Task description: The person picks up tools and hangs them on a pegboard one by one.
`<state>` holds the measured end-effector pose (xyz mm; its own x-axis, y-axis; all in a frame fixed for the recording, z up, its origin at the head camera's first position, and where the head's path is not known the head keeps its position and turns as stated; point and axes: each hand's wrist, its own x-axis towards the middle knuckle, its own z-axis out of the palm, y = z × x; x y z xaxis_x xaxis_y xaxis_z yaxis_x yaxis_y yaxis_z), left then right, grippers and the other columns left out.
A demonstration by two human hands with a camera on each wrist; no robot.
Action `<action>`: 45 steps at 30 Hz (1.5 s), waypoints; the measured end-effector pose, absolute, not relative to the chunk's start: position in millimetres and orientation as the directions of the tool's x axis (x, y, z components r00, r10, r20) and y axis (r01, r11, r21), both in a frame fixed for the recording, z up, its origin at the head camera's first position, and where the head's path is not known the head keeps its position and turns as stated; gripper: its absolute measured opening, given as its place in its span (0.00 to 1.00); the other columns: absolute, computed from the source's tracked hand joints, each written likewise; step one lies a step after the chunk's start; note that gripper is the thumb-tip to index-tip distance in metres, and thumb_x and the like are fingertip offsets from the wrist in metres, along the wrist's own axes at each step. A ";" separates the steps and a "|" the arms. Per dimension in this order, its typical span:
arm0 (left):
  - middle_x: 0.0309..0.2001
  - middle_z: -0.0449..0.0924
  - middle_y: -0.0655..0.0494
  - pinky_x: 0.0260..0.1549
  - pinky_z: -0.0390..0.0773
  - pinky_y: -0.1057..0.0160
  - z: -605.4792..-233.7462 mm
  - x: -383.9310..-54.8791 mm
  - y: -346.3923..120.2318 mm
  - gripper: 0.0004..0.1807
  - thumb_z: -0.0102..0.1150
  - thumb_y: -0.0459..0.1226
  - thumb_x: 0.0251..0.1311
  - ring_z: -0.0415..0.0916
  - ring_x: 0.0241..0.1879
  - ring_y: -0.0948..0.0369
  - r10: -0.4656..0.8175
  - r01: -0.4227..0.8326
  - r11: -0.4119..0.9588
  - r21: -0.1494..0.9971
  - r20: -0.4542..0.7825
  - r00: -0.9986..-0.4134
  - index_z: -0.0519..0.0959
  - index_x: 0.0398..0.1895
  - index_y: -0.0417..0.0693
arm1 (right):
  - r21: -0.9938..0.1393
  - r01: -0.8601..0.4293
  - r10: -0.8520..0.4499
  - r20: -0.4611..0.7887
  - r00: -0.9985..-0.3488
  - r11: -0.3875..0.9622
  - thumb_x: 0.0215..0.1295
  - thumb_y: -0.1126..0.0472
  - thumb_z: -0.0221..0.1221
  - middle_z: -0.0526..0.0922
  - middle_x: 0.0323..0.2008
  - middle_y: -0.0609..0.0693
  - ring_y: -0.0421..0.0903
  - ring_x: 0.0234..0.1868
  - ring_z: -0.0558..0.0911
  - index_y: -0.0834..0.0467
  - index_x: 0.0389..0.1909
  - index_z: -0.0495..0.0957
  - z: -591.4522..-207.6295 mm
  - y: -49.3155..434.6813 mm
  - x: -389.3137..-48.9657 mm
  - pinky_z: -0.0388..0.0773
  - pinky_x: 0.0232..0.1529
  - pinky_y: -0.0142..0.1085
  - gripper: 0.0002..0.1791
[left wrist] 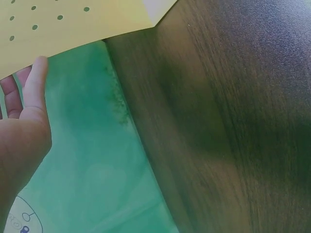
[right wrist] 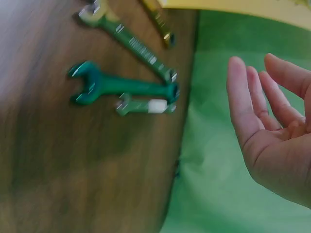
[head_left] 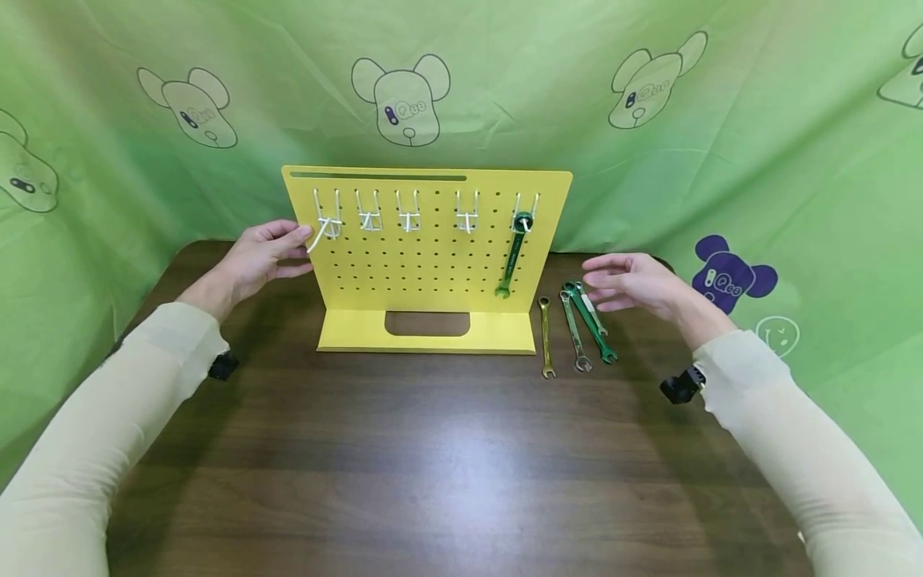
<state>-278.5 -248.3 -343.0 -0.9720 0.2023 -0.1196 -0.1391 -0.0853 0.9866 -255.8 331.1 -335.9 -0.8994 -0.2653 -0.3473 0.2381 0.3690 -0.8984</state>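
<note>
Head view: our right grip (head_left: 634,282), empty, fingers loose, is nearer; combination wrenches (head_left: 590,320) lie just left, front-to-back, near back-right corner of bench (head_left: 375,465); left grip (head_left: 263,256) pinches pegboard (head_left: 425,300).

Bright it was, and glare (head_left: 469,473) hit the table (head_left: 346,425)!
A white patch bloomed low in the head view, soft shadows (head_left: 695,457) fell beside the sleeves (head_left: 130,425), the left wrist view came out hazy, and over in the right wrist view, oh, the wrenches (right wrist: 131,87) smeared with blur!
</note>
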 end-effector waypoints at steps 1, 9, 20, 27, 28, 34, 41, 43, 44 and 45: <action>0.38 0.83 0.55 0.44 0.88 0.58 -343.0 -278.4 -248.1 0.06 0.63 0.40 0.69 0.82 0.40 0.58 0.201 -0.139 -0.083 0.987 -0.120 -0.972 0.83 0.37 0.48 | -0.894 0.245 -0.262 -0.356 -0.897 0.375 0.74 0.63 0.60 0.86 0.43 0.41 0.45 0.45 0.86 0.60 0.67 0.68 -339.4 335.2 -256.2 0.85 0.53 0.45 0.23; 0.38 0.83 0.56 0.44 0.88 0.58 -343.6 -277.7 -246.7 0.07 0.62 0.40 0.70 0.83 0.41 0.58 0.201 -0.139 -0.071 0.988 -0.123 -0.972 0.84 0.35 0.49 | -0.828 0.222 -0.216 -0.376 -0.901 0.514 0.75 0.62 0.59 0.75 0.59 0.62 0.47 0.47 0.83 0.71 0.74 0.55 -375.0 357.7 -260.9 0.86 0.51 0.41 0.35; 0.38 0.84 0.55 0.48 0.87 0.55 -343.6 -277.8 -247.4 0.07 0.64 0.41 0.69 0.83 0.41 0.57 0.202 -0.145 -0.071 0.987 -0.128 -0.971 0.84 0.36 0.48 | -0.783 0.238 -0.162 -0.394 -0.905 0.574 0.70 0.66 0.63 0.63 0.62 0.68 0.42 0.41 0.79 0.72 0.73 0.57 -404.2 361.6 -262.5 0.88 0.42 0.39 0.36; 0.38 0.84 0.54 0.46 0.88 0.56 -342.7 -278.8 -246.9 0.07 0.63 0.40 0.69 0.84 0.40 0.58 0.196 -0.144 -0.072 0.987 -0.128 -0.972 0.84 0.37 0.48 | -0.781 0.264 -0.131 -0.401 -0.907 0.565 0.69 0.64 0.66 0.66 0.54 0.60 0.38 0.35 0.79 0.71 0.71 0.61 -409.6 360.7 -263.8 0.88 0.37 0.33 0.36; 0.38 0.84 0.54 0.45 0.88 0.57 -342.6 -278.9 -246.7 0.07 0.63 0.41 0.69 0.84 0.40 0.58 0.197 -0.143 -0.071 0.987 -0.127 -0.972 0.84 0.37 0.48 | -0.781 0.273 -0.123 -0.405 -0.906 0.561 0.68 0.64 0.66 0.66 0.53 0.59 0.38 0.34 0.79 0.71 0.70 0.62 -410.7 360.7 -264.2 0.88 0.36 0.33 0.35; 0.37 0.83 0.55 0.48 0.87 0.55 -342.9 -278.5 -246.9 0.07 0.64 0.41 0.68 0.83 0.39 0.59 0.184 -0.139 -0.070 0.988 -0.124 -0.975 0.85 0.36 0.48 | -0.777 0.293 -0.105 -0.415 -0.904 0.557 0.68 0.65 0.66 0.64 0.53 0.57 0.37 0.34 0.78 0.68 0.69 0.64 -414.1 360.6 -267.1 0.87 0.36 0.31 0.33; 0.38 0.83 0.54 0.47 0.88 0.56 -345.0 -278.2 -249.3 0.07 0.64 0.42 0.68 0.83 0.40 0.58 0.179 -0.148 -0.068 0.987 -0.133 -0.975 0.84 0.37 0.48 | -0.775 0.291 -0.101 -0.413 -0.905 0.561 0.68 0.65 0.65 0.65 0.54 0.58 0.38 0.34 0.79 0.68 0.68 0.65 -416.9 358.8 -268.7 0.87 0.35 0.31 0.31; 0.38 0.84 0.54 0.45 0.88 0.57 -344.9 -278.5 -249.7 0.07 0.64 0.41 0.68 0.83 0.40 0.58 0.182 -0.150 -0.068 0.986 -0.135 -0.974 0.84 0.36 0.48 | -0.774 0.289 -0.104 -0.414 -0.904 0.563 0.68 0.65 0.66 0.65 0.53 0.58 0.38 0.34 0.79 0.69 0.68 0.65 -417.2 358.8 -268.9 0.88 0.35 0.32 0.32; 0.38 0.84 0.54 0.45 0.88 0.57 -344.5 -278.8 -249.8 0.07 0.64 0.42 0.68 0.83 0.40 0.58 0.185 -0.154 -0.064 0.986 -0.140 -0.973 0.85 0.37 0.48 | -0.774 0.288 -0.107 -0.414 -0.904 0.563 0.68 0.65 0.66 0.65 0.53 0.58 0.38 0.34 0.79 0.69 0.68 0.65 -416.9 358.6 -268.8 0.88 0.35 0.32 0.32; 0.38 0.84 0.54 0.45 0.88 0.57 -343.8 -279.1 -249.8 0.07 0.64 0.42 0.68 0.83 0.40 0.58 0.188 -0.159 -0.063 0.985 -0.145 -0.971 0.85 0.36 0.48 | -0.773 0.289 -0.106 -0.415 -0.904 0.565 0.68 0.65 0.65 0.66 0.53 0.58 0.38 0.34 0.79 0.69 0.68 0.65 -416.6 358.5 -269.1 0.88 0.35 0.33 0.32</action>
<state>-279.1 -249.8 -343.8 -0.9713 0.1885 -0.1450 -0.1593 -0.0627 0.9852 -269.1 358.5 -416.6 -0.9036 -0.1061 -0.4151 0.2886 0.5655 -0.7726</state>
